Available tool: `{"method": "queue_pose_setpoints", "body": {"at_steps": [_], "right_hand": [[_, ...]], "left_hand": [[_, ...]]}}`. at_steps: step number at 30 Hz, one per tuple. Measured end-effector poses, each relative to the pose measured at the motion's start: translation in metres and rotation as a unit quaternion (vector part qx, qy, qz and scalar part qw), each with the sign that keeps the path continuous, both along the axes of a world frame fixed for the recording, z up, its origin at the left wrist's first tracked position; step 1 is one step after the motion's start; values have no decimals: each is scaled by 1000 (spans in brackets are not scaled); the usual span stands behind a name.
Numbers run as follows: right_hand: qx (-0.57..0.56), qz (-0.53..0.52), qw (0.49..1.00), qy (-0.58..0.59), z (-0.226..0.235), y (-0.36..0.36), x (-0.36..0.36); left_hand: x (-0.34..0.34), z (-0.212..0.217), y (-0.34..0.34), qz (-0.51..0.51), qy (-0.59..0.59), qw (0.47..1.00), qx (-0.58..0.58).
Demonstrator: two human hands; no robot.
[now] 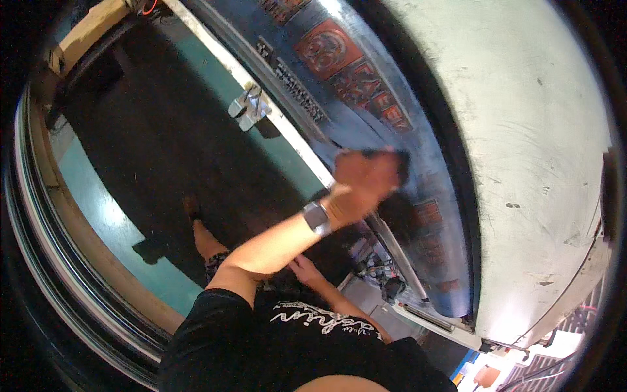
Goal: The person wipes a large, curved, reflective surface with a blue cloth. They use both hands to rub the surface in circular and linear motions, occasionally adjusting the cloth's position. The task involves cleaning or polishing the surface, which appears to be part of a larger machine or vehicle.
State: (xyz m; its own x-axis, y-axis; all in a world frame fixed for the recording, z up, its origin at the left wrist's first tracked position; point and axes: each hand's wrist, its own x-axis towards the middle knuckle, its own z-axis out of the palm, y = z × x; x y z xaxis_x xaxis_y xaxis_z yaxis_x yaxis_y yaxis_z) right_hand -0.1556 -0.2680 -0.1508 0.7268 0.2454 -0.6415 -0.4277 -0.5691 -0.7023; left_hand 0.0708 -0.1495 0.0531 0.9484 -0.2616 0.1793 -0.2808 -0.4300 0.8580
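Observation:
My left hand [366, 179], with a square watch [317, 217] on its wrist, reaches across to a curved blue printing plate [359, 127] with reddish raised shapes and lettering. Motion smears the fingers. They press a dark pad-like thing [403, 168] to the plate; whether it is a cloth or a sponge I cannot tell. Close to my body, my right hand [304, 269] hangs below the left forearm, apart from the plate. Its fingers look stretched out, with nothing seen in them.
A big off-white cylinder [535, 130] bears the plate. Along the plate's left side runs a pale rail [297, 140] with a metal bracket [251, 108]. Below me lies a green floor [108, 202] in heavy shadow; several cables [382, 268] bunch near the machine's lower end.

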Motion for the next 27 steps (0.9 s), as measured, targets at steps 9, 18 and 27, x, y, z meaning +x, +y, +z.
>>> {"method": "queue_pose_setpoints", "body": {"at_steps": [9,18,27], "right_hand": [[4,-37,999,-19,12,-10,-5],[24,21,999,-19,20,22,16],[19,7,996,84,-10,12,-3]], "left_hand": [[116,-28,133,430,-395,812,19],[60,-52,71,31,-653,751,94],[160,1,174,443,-400,798,-82]]}}
